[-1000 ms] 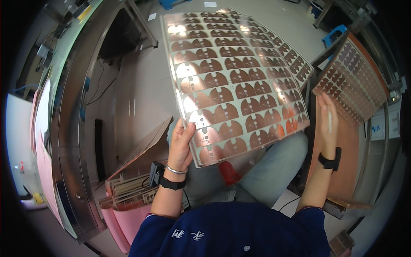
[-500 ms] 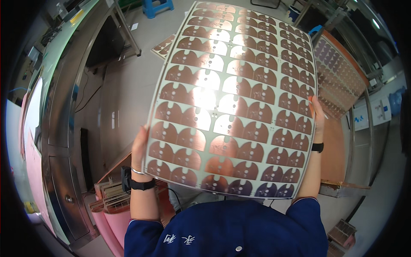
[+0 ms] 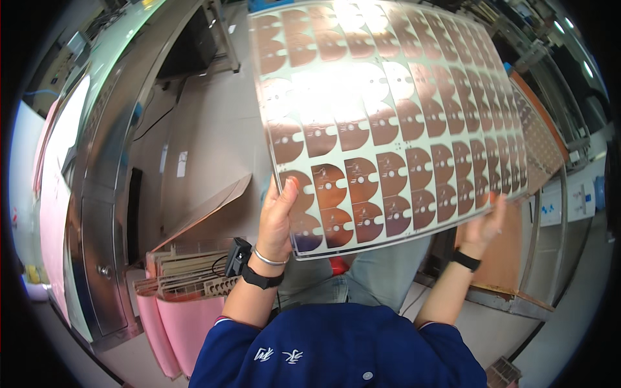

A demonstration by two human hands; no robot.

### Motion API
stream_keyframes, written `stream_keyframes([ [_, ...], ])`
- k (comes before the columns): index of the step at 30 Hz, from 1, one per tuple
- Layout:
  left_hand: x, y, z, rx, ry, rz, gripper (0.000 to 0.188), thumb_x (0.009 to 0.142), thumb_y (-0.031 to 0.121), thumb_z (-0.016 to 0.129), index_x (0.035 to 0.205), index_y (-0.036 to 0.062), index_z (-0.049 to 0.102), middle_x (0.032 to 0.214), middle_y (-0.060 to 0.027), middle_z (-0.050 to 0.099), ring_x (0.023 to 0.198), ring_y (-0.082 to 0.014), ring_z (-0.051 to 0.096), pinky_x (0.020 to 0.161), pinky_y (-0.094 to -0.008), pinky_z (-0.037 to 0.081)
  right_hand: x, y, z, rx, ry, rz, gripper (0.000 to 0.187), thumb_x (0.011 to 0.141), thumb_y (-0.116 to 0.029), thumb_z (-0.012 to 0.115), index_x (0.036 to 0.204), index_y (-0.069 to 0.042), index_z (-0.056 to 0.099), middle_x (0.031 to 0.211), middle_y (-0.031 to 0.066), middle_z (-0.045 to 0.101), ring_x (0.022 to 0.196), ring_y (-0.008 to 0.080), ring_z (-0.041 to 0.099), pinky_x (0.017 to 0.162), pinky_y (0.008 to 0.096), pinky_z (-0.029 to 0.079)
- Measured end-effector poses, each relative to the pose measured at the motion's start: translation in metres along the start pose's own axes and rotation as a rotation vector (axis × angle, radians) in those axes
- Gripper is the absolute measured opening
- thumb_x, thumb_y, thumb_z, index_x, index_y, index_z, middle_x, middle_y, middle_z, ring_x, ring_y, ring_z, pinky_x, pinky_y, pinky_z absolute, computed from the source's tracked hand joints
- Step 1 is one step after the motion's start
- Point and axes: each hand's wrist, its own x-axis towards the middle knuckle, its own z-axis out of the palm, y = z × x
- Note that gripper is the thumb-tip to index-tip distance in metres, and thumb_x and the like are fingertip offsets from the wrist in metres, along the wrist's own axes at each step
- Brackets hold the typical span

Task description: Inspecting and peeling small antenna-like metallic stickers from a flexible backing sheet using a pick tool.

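I hold up a large thin sheet covered with rows of copper-brown round notched shapes; it glares white near its middle. My left hand grips the sheet's lower left corner, thumb over the front. My right hand supports the lower right edge from behind, mostly hidden by the sheet. Both wrists wear black bands; the left also has a silver bangle. Below are my blue top and jeans.
A stainless steel machine runs along the left. A pink bin holding stacked brown panels stands by my left knee, with a cardboard sheet leaning behind it. A brown board on a metal frame sits at the right.
The sheet has tilted and swung up and to the right, its lower edge lifting. My left hand moved right and up along the lower left corner; my right hand stays under the right edge.
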Motion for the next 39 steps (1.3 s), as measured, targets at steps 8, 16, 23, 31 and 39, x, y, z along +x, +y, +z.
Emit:
stream_keyframes([
  [8, 0.002, 0.012, -0.011, 0.06, -0.004, -0.052, 0.047, 0.102, 0.033, 0.041, 0.138, 0.0015, 0.04, 0.13, -0.0081, 0.053, 0.118, -0.0165, 0.051, 0.1, -0.0309, 0.04, 0.027, -0.051, -0.114, 0.047, 0.143, -0.025, 0.031, 0.099, -0.019, 0.047, 0.124, -0.001, 0.052, 0.12, 0.0126, 0.06, 0.114, 0.0263, 0.055, 0.098, 0.0439, 0.045],
  [16, 0.006, 0.016, -0.017, 0.134, 0.01, -0.064, 0.049, 0.103, 0.036, 0.037, 0.139, 0.0018, 0.038, 0.129, -0.009, 0.053, 0.115, -0.0181, 0.054, 0.096, -0.0331, 0.044, 0.024, -0.035, -0.109, 0.02, 0.288, -0.046, 0.032, 0.099, -0.017, 0.045, 0.125, 0.0, 0.051, 0.127, 0.016, 0.056, 0.115, 0.0274, 0.055, 0.098, 0.0449, 0.046],
  [23, 0.007, 0.02, -0.021, 0.178, -0.04, -0.046, 0.051, 0.102, 0.038, 0.038, 0.138, 0.0006, 0.038, 0.127, -0.011, 0.054, 0.117, -0.0184, 0.053, 0.095, -0.0324, 0.046, 0.025, -0.033, -0.116, 0.078, 0.204, -0.004, 0.032, 0.098, -0.016, 0.045, 0.124, 0.001, 0.051, 0.125, 0.0164, 0.057, 0.116, 0.028, 0.055, 0.1, 0.0452, 0.045],
  [31, 0.011, 0.011, -0.027, 0.153, -0.014, -0.098, 0.05, 0.103, 0.038, 0.037, 0.137, 0.0022, 0.04, 0.124, -0.0074, 0.056, 0.113, -0.0166, 0.055, 0.093, -0.0302, 0.046, 0.02, -0.032, -0.121, 0.101, 0.102, 0.025, 0.031, 0.098, -0.018, 0.045, 0.122, 0.001, 0.053, 0.123, 0.0159, 0.058, 0.115, 0.028, 0.055, 0.099, 0.0459, 0.044],
  [39, 0.015, 0.01, -0.054, 0.276, 0.082, -0.171, 0.034, 0.097, 0.019, 0.056, 0.126, 0.0007, 0.053, 0.114, -0.0051, 0.062, 0.103, -0.0113, 0.057, 0.089, -0.0264, 0.046, 0.002, -0.027, -0.099, 0.189, 0.026, -0.091, 0.029, 0.098, -0.022, 0.046, 0.112, 0.0, 0.06, 0.122, 0.0168, 0.06, 0.115, 0.0288, 0.055, 0.099, 0.0473, 0.043],
])
